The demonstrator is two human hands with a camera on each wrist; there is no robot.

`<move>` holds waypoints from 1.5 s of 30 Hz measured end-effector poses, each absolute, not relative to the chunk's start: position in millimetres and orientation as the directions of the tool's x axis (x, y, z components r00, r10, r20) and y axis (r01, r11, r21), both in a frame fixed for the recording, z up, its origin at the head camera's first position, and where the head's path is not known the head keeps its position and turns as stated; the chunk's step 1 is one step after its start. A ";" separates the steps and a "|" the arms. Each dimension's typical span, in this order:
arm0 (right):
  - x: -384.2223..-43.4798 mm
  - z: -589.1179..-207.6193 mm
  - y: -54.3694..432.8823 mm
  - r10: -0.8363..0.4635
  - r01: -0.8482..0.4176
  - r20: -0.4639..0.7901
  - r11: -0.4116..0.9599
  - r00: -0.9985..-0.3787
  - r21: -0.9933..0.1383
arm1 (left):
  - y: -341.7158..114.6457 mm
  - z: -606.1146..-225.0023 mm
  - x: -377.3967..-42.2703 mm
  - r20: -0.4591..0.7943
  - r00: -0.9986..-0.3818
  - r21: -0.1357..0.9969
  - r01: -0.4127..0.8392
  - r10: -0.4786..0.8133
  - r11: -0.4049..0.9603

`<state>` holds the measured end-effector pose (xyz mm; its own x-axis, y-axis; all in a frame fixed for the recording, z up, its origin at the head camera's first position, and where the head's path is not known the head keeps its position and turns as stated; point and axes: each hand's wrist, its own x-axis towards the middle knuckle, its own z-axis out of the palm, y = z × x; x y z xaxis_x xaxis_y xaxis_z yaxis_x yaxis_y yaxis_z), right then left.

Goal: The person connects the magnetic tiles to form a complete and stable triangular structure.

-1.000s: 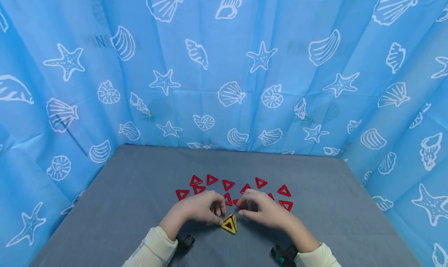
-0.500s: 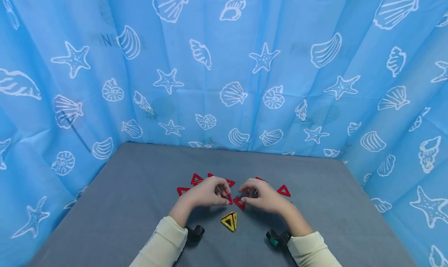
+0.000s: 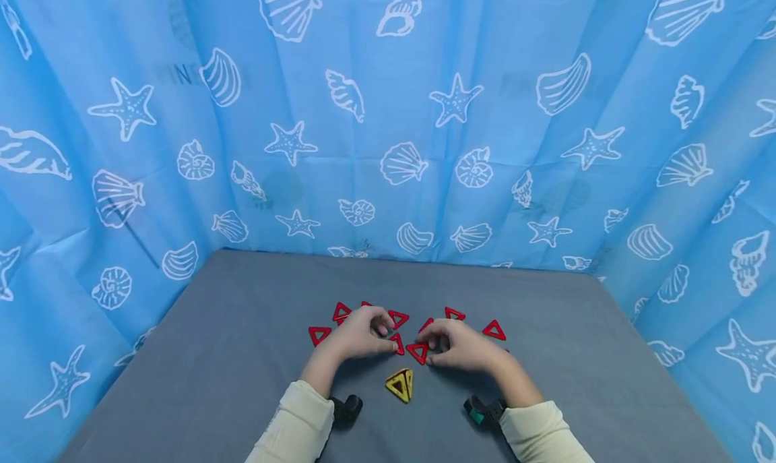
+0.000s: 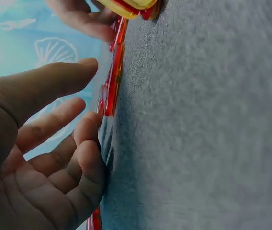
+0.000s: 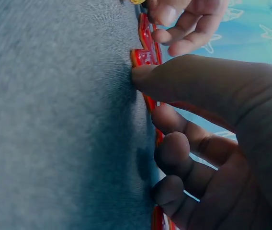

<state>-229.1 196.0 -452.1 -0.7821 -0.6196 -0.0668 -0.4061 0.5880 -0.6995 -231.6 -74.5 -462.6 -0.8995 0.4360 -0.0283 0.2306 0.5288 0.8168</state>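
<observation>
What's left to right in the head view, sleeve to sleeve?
Left sleeve → left hand → yellow triangular shape → red triangle by the right thumb → right hand → right sleeve.

the red triangles (image 4: 115,80) look glossy plastic, the grey cloth (image 4: 198,120) matt.

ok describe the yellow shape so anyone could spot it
On the grey table, find the scattered red triangles. Just nearer the person sits the yellow shape with a dark centre. Its yellow colour sets it apart from those red triangles.
</observation>
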 end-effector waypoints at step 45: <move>-228.1 -460.9 191.7 -0.584 -0.411 -0.004 0.576 -0.812 -0.706 | -75.1 -466.9 -226.6 -0.105 -0.890 0.817 0.177 0.444 0.548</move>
<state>-228.1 191.7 -460.9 -0.8118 -0.5839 -0.0043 -0.4109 0.5764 -0.7063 -226.6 -75.1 -466.9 -0.8900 0.4438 -0.1046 0.1774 0.5484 0.8172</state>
